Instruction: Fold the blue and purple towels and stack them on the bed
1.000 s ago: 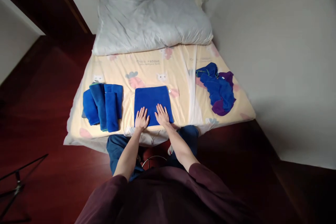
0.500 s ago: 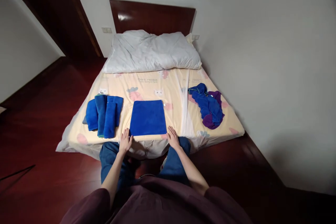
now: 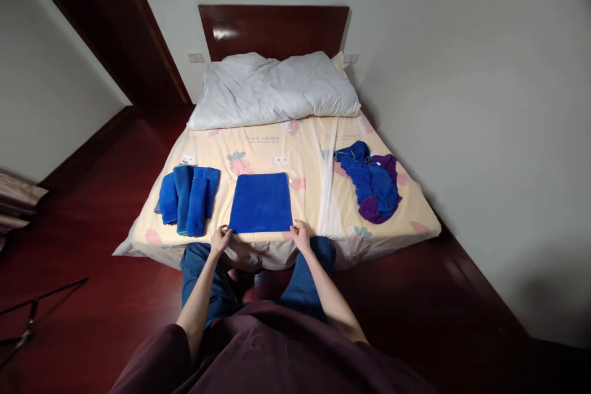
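- Blue four-sided plush cloth (image 3: 261,203) is lying flat on the cream patterned bedsheet (image 3: 302,151).
- Left hand (image 3: 221,239) is pinching the cloth's near left corner, fingers nearly closed.
- Right hand (image 3: 300,236) is pinching the near right corner likewise.
- Folded blue cloths (image 3: 197,203) are lying leftward; a crumpled blue-and-purple fabric heap (image 3: 382,184) is lying rightward.
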Tool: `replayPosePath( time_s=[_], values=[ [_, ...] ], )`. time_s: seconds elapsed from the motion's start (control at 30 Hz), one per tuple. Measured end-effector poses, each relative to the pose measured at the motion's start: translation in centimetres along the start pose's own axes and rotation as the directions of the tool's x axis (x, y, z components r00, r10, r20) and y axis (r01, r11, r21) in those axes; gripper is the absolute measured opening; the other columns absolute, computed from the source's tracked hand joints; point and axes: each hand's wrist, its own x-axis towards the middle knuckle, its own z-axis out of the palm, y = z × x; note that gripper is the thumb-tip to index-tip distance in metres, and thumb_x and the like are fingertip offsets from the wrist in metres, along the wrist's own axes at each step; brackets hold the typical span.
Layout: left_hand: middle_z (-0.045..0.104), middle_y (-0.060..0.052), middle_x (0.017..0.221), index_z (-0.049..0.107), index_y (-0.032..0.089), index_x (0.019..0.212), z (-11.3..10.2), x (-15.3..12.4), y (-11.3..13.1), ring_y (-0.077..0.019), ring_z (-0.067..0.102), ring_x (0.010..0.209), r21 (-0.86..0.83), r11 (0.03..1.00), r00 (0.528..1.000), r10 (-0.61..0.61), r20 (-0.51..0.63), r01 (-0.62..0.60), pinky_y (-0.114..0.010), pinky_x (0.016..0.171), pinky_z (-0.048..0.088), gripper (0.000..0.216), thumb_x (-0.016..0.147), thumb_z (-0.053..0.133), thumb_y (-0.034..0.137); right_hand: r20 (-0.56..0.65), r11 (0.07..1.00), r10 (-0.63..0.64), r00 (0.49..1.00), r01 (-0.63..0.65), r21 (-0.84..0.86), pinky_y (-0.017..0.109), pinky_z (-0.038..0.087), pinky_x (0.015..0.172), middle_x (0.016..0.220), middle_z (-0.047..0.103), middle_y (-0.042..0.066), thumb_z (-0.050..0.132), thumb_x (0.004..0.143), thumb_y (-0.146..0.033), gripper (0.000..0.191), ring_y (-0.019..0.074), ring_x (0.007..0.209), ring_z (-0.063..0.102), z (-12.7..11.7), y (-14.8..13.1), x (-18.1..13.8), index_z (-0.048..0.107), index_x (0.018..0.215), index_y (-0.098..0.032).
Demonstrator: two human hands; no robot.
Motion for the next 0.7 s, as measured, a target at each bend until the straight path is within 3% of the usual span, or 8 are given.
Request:
replayPosePath(
  time_s=[0.1,0.17,0.3,0.4,0.53,0.63,0.7],
  values=[
    [0.067,-0.004,0.071,0.067,0.018,0.105,0.7,1.4,0.4,-0.0265,0.072,0.076,-0.019,0.999,0.999,-0.039,0.009,0.039,-0.037,0.077,0.056,0.038,0.075,0.070,0.041,0.025,0.998,0.053,0.998,-0.052,-0.042,0.041,0.060,0.098,0.109,0.079,0.013,0.067,0.088,-0.035,0.048,0.0277,0.103,0.076,0.6,0.1,1.3,0.068,0.132,-0.016],
    [0.064,-0.002,0.068,0.066,0.018,0.104,1.1,1.8,0.7,-0.0240,0.068,0.071,-0.058,0.997,0.999,-0.049,0.023,0.050,-0.034,0.071,0.053,0.040,0.073,0.074,0.042,0.026,0.996,0.071,0.997,-0.070,-0.046,0.039,0.059,0.099,0.108,0.078,0.012,0.072,0.084,-0.033,0.041,0.0269,0.102,0.076,0.9,0.3,2.3,0.072,0.122,-0.019],
    [0.066,-0.003,0.074,0.062,0.017,0.119,1.6,1.9,0.8,-0.0210,0.067,0.071,-0.183,0.982,0.997,-0.032,0.067,0.044,-0.032,0.070,0.052,0.055,0.075,0.076,0.047,0.035,0.996,0.091,0.995,-0.090,-0.021,0.033,0.060,0.086,0.089,0.078,0.007,0.075,0.079,-0.028,0.011,0.0237,0.088,0.076,1.6,0.8,4.1,0.073,0.087,-0.022],
    [0.065,-0.002,0.075,0.060,0.018,0.129,1.7,1.6,0.2,-0.0195,0.065,0.070,-0.292,0.956,0.997,-0.016,0.073,0.037,-0.033,0.073,0.054,0.063,0.077,0.077,0.050,0.059,0.996,0.089,0.994,-0.090,0.020,0.030,0.059,0.075,0.076,0.075,0.004,0.075,0.079,-0.032,0.011,0.0213,0.077,0.074,2.1,1.2,4.6,0.068,0.076,-0.024],
    [0.063,0.001,0.074,0.054,0.015,0.143,1.5,1.5,-0.9,-0.0164,0.062,0.065,-0.421,0.907,0.997,0.004,0.077,0.029,-0.032,0.073,0.054,0.084,0.073,0.078,0.056,0.074,0.991,0.061,0.995,-0.069,0.111,0.030,0.061,0.075,0.093,0.078,0.006,0.065,0.088,-0.040,0.021,0.0213,0.086,0.076,2.3,1.7,3.8,0.070,0.097,-0.022],
    [0.069,-0.002,0.082,0.052,0.016,0.150,1.1,1.9,-1.0,-0.0183,0.066,0.071,-0.372,0.928,0.985,0.042,0.168,0.024,-0.032,0.074,0.055,0.095,0.071,0.077,0.063,0.099,0.982,0.032,0.995,-0.050,0.181,0.030,0.063,0.079,0.110,0.078,0.009,0.060,0.090,-0.038,0.035,0.0207,0.095,0.077,2.0,1.5,3.0,0.067,0.120,-0.020],
    [0.076,-0.010,0.100,0.061,0.017,0.145,0.9,2.4,-0.6,-0.0229,0.071,0.085,-0.310,0.951,0.967,0.072,0.245,0.008,-0.034,0.076,0.057,0.093,0.071,0.075,0.070,0.132,0.970,-0.018,0.991,-0.015,0.241,0.032,0.064,0.087,0.121,0.076,0.011,0.061,0.090,-0.036,0.045,0.0205,0.103,0.077,1.6,1.1,2.9,0.064,0.131,-0.020]
  ],
)
